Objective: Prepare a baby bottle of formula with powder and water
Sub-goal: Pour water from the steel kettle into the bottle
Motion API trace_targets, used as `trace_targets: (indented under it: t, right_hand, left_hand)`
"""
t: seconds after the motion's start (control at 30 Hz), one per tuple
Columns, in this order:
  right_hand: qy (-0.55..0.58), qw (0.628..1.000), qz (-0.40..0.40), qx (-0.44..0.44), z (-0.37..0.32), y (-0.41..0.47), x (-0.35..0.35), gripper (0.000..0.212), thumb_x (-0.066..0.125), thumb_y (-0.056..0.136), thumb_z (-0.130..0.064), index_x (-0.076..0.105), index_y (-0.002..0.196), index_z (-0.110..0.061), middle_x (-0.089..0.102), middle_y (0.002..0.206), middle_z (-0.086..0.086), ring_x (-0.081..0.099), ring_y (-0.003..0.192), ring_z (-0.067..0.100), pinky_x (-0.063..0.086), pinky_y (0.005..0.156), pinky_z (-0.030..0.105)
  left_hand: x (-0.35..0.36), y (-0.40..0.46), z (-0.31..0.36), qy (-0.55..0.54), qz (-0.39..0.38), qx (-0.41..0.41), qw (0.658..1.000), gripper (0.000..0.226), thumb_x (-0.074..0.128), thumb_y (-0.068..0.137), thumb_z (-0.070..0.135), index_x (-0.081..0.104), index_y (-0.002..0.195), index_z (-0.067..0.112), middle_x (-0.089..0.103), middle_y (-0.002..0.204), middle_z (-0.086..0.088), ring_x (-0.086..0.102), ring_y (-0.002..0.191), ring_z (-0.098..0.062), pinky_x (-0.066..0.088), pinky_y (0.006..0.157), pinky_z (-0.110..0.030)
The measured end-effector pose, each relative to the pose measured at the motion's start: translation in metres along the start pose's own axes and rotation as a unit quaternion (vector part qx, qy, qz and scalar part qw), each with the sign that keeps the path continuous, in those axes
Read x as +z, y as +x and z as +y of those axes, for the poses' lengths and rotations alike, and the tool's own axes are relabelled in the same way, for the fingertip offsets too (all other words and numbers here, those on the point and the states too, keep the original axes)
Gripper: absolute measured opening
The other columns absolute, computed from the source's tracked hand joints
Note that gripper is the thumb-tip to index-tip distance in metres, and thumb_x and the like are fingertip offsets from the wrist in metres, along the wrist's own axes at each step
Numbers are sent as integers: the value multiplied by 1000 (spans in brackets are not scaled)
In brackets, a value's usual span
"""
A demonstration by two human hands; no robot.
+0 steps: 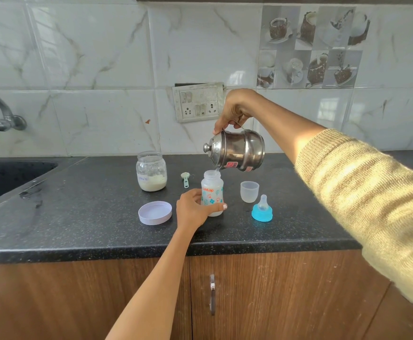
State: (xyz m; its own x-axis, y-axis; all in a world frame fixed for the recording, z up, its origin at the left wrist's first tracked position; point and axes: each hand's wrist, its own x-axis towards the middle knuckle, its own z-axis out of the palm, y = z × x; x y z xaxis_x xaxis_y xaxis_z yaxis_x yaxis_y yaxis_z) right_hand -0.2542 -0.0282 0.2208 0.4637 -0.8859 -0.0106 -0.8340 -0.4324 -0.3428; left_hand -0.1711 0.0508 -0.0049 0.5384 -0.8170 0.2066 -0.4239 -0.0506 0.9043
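A small baby bottle (212,188) with printed flowers stands open on the black counter (82,217), with white powder at its bottom. My left hand (194,208) grips its lower half. My right hand (236,111) holds a steel jug (237,150) by its handle, tipped to the left. A thin stream of water runs from its spout into the bottle's mouth. The glass jar of formula powder (151,171) stands open behind and to the left. A pale green scoop (185,179) lies between jar and bottle.
The jar's white lid (155,213) lies left of my left hand. A clear bottle cap (249,191) and the blue teat ring (262,209) stand right of the bottle. A sink (6,177) and tap (1,111) are at the far left. A wall socket panel (198,101) sits behind.
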Motion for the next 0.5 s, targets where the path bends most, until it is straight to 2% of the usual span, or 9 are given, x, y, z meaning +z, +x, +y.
trace_targets:
  t: [0.17,0.23,0.3,0.37,0.43,0.5]
  right_hand:
    - [19,1000,-1,6,6,-3,0,49,67,87,-27,55,129,-4,45,143,9,45,132,19,42,101,24]
    - [31,999,-13,17,12,-3,0,44,67,86,-25,58,123,-4,52,133,7,50,126,18,43,101,25]
    - [55,998,-21,34,17,-3,1,29,69,85,-25,63,107,-7,58,98,1,57,97,12,48,93,24]
    - [79,996,-21,44,23,-1,3,30,70,84,-25,65,108,-7,46,74,-3,45,67,7,51,91,25]
    - [102,993,-21,51,30,-1,5,31,69,85,-23,65,111,-6,41,64,-3,36,57,6,50,95,30]
    - [134,989,-24,64,36,-5,6,11,68,86,-20,66,88,-10,41,61,-3,35,54,6,50,97,33]
  left_hand:
    - [1,1,-2,-4,6,1,1000,74,86,60,32,56,123,11,60,127,-6,58,115,-18,48,92,-32]
    - [1,1,-2,-5,5,2,1000,74,86,60,32,56,124,11,60,127,-6,58,115,-18,48,92,-31]
    - [0,1,-1,-5,3,4,1000,73,86,60,31,55,124,11,60,127,-6,58,115,-18,48,91,-30]
    - [0,1,-1,-10,1,5,1000,73,86,60,30,56,123,10,60,127,-6,58,115,-18,47,88,-27]
    - [0,0,-1,-14,1,7,1000,72,86,60,30,56,122,10,61,126,-6,58,114,-17,46,85,-24]
    - [0,-1,-1,-15,2,8,1000,72,87,59,30,57,121,10,61,125,-5,58,113,-17,45,84,-23]
